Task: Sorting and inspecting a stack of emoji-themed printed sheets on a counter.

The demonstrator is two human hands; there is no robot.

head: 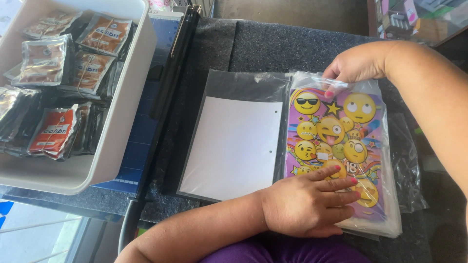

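Stack of clear-wrapped party bags [341,146], purple with yellow smiley faces, lies on the dark counter [273,46] right in front of me, long axis running away from me, top end far. My left hand [312,202] rests flat on the near end, fingers spread and pointing right, pressing down. My right hand [353,65] is at the far end, pinching the clear top edge between thumb and fingertips. Both hands touch the stack, one at each end. Just left, edges touching, lies a clear sleeve with a white sheet [234,141]. Further left a black paper cutter [173,63], then a white bin of foil sachets [117,122]. Loose clear plastic [407,160] on the right; open counter beyond the far end.
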